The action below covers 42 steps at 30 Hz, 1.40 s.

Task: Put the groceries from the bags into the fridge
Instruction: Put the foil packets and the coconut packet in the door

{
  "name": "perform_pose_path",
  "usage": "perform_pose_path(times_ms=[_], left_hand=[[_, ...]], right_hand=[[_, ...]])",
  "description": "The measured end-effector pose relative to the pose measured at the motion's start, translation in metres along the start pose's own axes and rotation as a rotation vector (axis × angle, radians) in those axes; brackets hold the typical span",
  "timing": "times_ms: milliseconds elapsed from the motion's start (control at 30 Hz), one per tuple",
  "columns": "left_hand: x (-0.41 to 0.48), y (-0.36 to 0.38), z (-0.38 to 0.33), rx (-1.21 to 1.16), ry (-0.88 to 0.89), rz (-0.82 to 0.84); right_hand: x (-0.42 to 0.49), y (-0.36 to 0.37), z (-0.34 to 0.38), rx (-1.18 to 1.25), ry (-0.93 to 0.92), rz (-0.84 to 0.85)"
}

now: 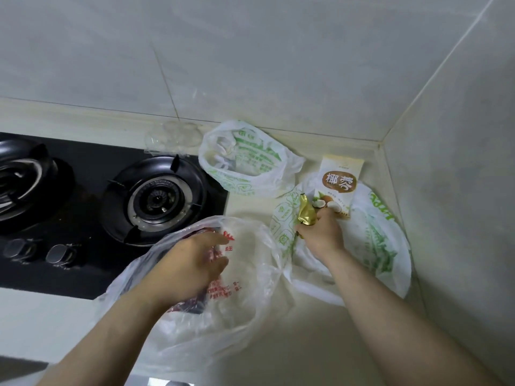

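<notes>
Right hand pinches a gold foil packet beside the coconut carton; left hand fingers curl inside the clear bag, grip unclear.

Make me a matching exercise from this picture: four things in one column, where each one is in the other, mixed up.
Things: 1 gold packet; 2 clear bag with red print; 3 clear plastic tray; 4 stove knobs
Places: A behind the burner; B in the right hand; C front of the hob; D around the left hand
Pairs: 1-B; 2-D; 3-A; 4-C
</notes>
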State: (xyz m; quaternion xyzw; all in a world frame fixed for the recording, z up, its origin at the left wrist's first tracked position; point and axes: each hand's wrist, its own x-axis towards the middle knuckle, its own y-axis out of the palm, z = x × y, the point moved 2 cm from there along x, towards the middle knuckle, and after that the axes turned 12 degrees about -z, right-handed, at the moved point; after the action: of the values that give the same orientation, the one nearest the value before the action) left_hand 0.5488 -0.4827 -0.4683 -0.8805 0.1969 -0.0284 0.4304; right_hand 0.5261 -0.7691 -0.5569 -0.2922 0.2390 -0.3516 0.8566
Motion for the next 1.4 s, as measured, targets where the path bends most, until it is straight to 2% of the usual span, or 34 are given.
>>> perform_pose_path(times_ms=[133,333,433,533,700,867,1033,1233,1400], left_hand=[[-0.010,-0.016,0.007,-0.129,0.007,-0.058],[-0.032,-0.056,0.014,-0.419,-0.037,-0.135],[-0.051,-0.089,0.022,-0.560,-0.009,-0.200],[-0.077,-0.126,0.041,-0.577,0.029,-0.270],[-0.133,-0.179,0.077,-0.647,-0.024,-0.437],[-0.211,-0.234,0.124,-0.636,-0.171,-0.703],[-0.305,-0.260,0.141,-0.567,-0.317,-0.988],[-0.405,-0.255,0.110,-0.485,-0.486,-1.288],[-0.469,-0.225,0.069,-0.324,-0.626,-1.508]], right_hand=[[-0.028,-0.025,0.027,0.210,-0.065,-0.033],[-0.131,-0.019,0.100,0.380,-0.196,0.371],[-0.178,-0.006,0.139,0.390,-0.257,0.462],[-0.221,0.003,0.176,0.398,-0.329,0.531],[-0.285,0.029,0.231,0.407,-0.464,0.641],[-0.361,0.081,0.277,0.490,-0.558,0.823],[-0.437,0.111,0.307,0.430,-0.713,1.132],[-0.519,0.106,0.311,0.353,-0.866,1.479],[-0.569,0.076,0.298,0.266,-1.026,1.721]])
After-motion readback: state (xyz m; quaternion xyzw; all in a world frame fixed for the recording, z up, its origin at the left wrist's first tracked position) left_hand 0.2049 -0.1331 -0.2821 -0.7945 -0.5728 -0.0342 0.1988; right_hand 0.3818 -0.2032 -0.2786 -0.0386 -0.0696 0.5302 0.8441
